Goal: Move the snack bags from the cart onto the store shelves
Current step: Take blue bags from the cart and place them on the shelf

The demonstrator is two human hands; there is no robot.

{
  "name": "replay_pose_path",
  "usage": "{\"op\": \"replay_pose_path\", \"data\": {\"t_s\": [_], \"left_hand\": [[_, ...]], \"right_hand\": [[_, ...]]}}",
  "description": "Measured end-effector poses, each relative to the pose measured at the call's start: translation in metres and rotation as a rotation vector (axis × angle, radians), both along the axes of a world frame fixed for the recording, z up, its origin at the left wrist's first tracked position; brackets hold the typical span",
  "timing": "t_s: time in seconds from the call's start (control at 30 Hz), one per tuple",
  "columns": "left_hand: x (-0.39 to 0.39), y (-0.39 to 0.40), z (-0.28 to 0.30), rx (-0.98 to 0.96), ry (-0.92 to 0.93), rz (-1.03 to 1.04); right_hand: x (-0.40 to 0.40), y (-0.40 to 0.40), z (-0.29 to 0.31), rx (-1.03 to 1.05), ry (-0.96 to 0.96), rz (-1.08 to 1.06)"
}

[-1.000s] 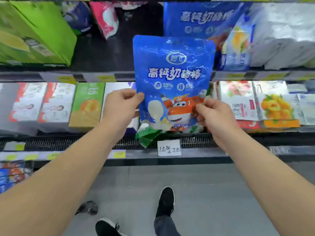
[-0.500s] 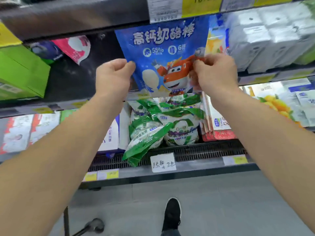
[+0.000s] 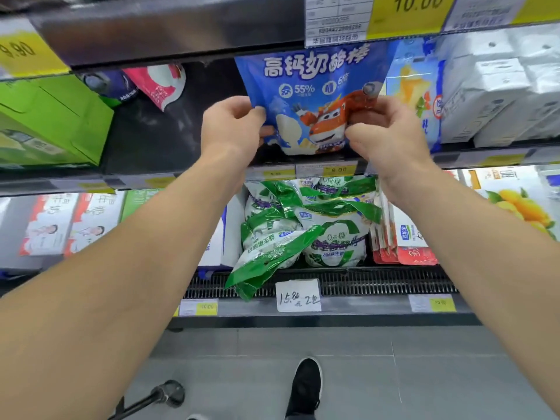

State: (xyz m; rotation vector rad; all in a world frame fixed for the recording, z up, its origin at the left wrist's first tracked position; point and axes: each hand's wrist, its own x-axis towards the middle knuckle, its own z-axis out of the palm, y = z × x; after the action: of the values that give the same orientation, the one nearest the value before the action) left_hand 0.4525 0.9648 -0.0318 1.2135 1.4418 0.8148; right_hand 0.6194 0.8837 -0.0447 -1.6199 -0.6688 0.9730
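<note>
A chilled store shelf [image 3: 169, 153] fronts the view, where the upright blue snack bag [image 3: 315, 95], likely light, soft and slick-filmed, is best pinched at its side edges, as the left hand [image 3: 231, 128] and right hand [image 3: 385, 131] hold it now.

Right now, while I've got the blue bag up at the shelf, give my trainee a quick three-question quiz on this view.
1. True or false: both hands grip the blue snack bag.
2. Which lies on the shelf directly below the blue snack bag? A) green-and-white bags B) green carton C) white packs
3. Fill in: the handwritten white price card hangs on the front edge of the ____ shelf.

Key: 1 true: the left hand pinches the bag's left edge, the right hand its right. 2 A. 3 lower.
</note>
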Motion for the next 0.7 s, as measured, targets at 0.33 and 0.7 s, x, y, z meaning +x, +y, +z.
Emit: {"op": "replay_pose_path", "data": {"t_s": [0.33,0.7], "left_hand": [[-0.021,-0.014,-0.010,-0.012,-0.002,-0.127],[-0.110,-0.059,-0.014,0.017,0.096,-0.112]], "right_hand": [[-0.015,-0.020,-0.011,-0.035,-0.048,-0.031],[-0.121,-0.057,-0.008,-0.171,-0.380,0.276]]}}
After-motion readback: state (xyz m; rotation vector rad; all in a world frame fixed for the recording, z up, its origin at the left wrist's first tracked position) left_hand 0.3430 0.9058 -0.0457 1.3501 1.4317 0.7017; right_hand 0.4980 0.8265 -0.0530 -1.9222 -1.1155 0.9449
